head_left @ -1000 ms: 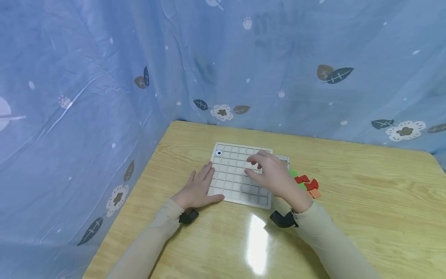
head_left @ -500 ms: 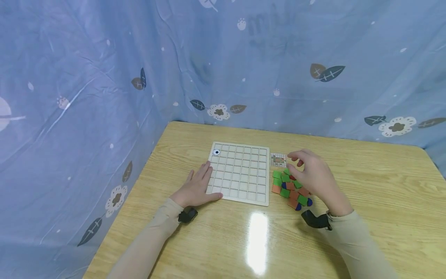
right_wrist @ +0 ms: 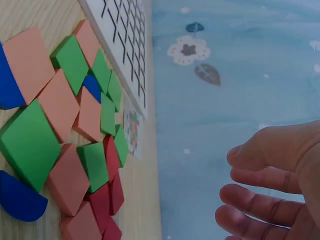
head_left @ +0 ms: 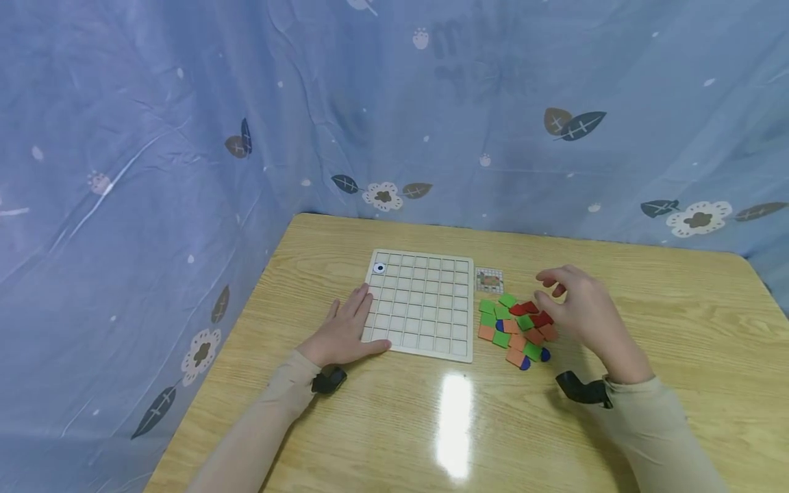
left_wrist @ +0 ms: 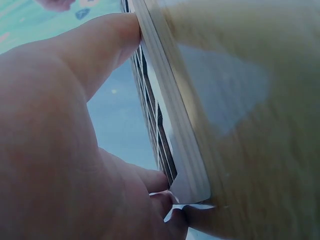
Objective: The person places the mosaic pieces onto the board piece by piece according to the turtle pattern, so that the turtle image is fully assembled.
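Two hands, left hand (head_left: 342, 332) flat against grid board (head_left: 419, 305), right hand (head_left: 582, 311) fingers loosely apart above coloured tiles (head_left: 514, 329)

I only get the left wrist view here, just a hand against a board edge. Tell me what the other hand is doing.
Observer: The right hand hovers with loosely curled fingers above a pile of tiles; it holds nothing.
Operator: Say where that pile lies.
Observer: On the table, just right of the grid board, with red, green, orange and blue pieces.
Operator: Report what is on the board.
Observer: One small round black-and-white piece sits in its far left corner cell; the other cells look bare.
Operator: Describe my hand from above.
Observer: The left hand lies flat at the board's near left corner.
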`<state>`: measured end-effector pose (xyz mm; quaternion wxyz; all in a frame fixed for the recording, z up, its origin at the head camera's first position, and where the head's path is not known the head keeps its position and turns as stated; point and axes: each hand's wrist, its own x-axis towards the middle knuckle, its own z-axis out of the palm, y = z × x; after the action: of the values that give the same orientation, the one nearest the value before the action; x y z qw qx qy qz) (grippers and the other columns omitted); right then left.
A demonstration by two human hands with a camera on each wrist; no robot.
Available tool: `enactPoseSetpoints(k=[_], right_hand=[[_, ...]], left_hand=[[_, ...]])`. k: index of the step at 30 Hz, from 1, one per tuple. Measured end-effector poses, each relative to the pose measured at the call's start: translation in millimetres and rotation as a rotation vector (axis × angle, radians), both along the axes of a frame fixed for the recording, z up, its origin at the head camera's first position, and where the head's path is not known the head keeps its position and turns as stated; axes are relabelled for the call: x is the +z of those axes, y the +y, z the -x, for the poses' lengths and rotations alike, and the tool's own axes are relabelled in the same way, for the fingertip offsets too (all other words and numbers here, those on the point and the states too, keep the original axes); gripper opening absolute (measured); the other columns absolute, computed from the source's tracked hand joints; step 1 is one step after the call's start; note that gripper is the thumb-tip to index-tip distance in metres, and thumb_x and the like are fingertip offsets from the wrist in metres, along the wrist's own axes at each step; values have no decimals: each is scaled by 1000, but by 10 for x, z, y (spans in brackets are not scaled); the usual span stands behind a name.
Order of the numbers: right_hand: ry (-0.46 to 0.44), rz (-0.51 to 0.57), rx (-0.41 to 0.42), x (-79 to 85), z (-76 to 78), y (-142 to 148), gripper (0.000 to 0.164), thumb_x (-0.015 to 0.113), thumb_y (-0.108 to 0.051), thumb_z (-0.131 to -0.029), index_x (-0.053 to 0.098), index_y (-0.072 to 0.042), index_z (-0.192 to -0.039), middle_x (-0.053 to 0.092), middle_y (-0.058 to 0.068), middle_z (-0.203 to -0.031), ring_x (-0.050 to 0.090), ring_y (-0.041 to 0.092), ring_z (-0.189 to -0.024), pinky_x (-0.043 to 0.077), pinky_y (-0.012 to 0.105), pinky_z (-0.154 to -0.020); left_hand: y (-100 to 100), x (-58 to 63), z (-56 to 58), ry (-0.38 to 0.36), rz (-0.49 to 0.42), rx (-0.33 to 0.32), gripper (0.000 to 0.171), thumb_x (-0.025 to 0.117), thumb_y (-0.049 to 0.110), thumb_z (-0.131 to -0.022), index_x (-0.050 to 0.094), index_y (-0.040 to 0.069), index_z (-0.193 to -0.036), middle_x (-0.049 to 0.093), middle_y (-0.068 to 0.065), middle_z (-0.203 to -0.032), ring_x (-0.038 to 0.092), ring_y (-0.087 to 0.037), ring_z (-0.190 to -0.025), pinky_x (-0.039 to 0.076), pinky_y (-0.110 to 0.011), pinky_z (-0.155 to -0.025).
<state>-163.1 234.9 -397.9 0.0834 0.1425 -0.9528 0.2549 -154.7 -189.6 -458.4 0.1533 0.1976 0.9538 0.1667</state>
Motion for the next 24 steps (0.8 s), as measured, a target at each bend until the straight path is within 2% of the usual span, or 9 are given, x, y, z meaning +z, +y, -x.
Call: enactPoseSetpoints(k=[8,15,19,24], right_hand=[[-61,-50,87,-143,30,-32,21,75,-7,-92,75,0,-112,70,17,-105,65,25,-83,48,30,-59],[-189,-84,140,-243,62,-65,17,72,-2,-91,76,-4,-108,71,14,-105,49,17,-69,42,30,-60],[-239,-74,160,-282,65,-66,19,69,0,-92,77,-7,-108,71,11,-108,48,16,-72,42,30,-63],[-247,-82,181,-317,62,-63,20,70,0,-91,77,-7,-109,69,9,-105,49,16,-76,43,31,-64]], left_hand=[[1,2,-9,9,-9,-5,108,61,63,-97,10,-5,-165,-5,-19,-175,2,-36,-163,4,-68,-126],[5,-13,7,8,7,2,110,60,66,-97,9,-3,-166,-6,-17,-175,0,-34,-163,4,-66,-127],[8,-27,15,12,6,5,110,60,66,-96,9,-3,-166,-6,-17,-176,1,-33,-163,4,-65,-127],[14,-26,13,10,0,10,110,60,66,-96,9,-3,-166,-5,-17,-176,1,-33,-163,4,-65,-127]])
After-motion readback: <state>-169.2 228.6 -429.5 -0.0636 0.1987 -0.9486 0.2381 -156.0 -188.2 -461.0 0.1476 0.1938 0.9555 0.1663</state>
